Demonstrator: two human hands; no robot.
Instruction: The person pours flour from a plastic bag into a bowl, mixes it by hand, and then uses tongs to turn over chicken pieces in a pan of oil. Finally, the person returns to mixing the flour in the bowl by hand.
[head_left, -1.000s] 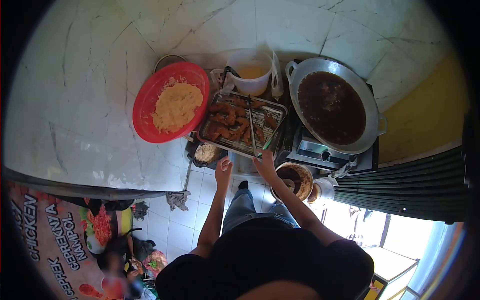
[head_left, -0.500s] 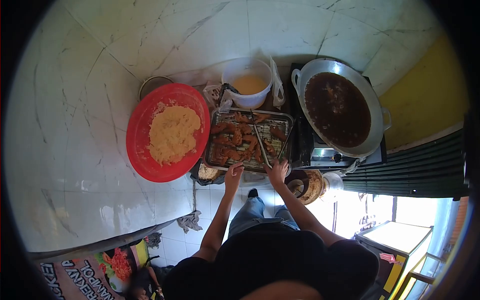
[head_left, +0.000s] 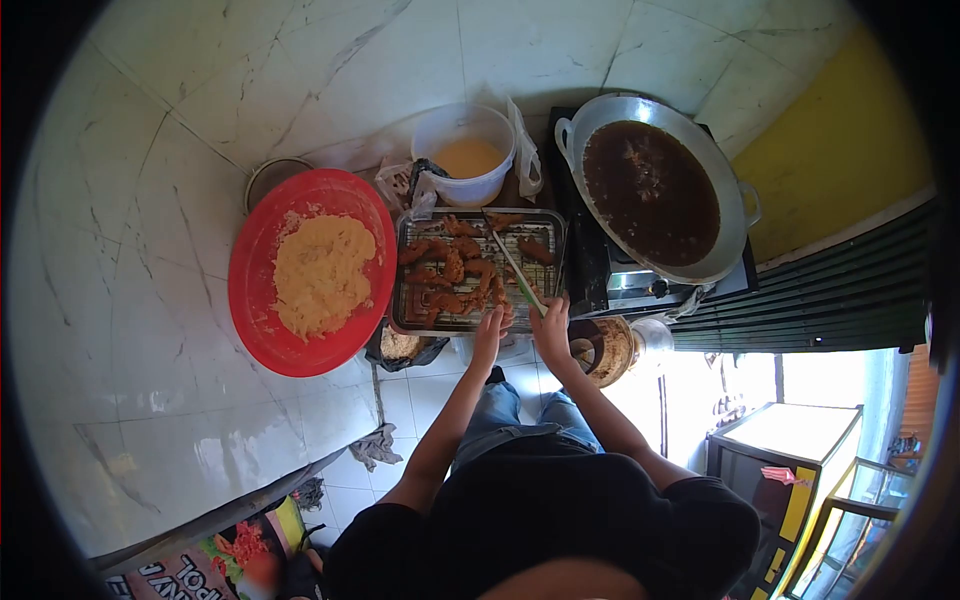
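Note:
A metal tray with a wire rack (head_left: 408, 318) holds several pieces of brown fried food (head_left: 440, 262). At its lower right edge, my right hand (head_left: 551, 325) is closed around the end of the metal tongs (head_left: 513, 262), whose arms lie across the rack toward the top. My left hand (head_left: 491, 335) is at the tray's near edge, its fingers beside a fried piece; whether it grips that piece is too small to tell.
Left is a red basin (head_left: 250, 300) of yellowish flour mix. Behind the tray stands a white tub (head_left: 470, 190) of yellow liquid. On the right, a large pan (head_left: 735, 235) of dark oil rests on a stove (head_left: 598, 280). A black bag (head_left: 425, 352) lies below the tray.
The view has shifted, moving the counter items left in the picture. My left hand has moved right along the tray's near edge, closer to my right hand. The tongs' arms look closer together.

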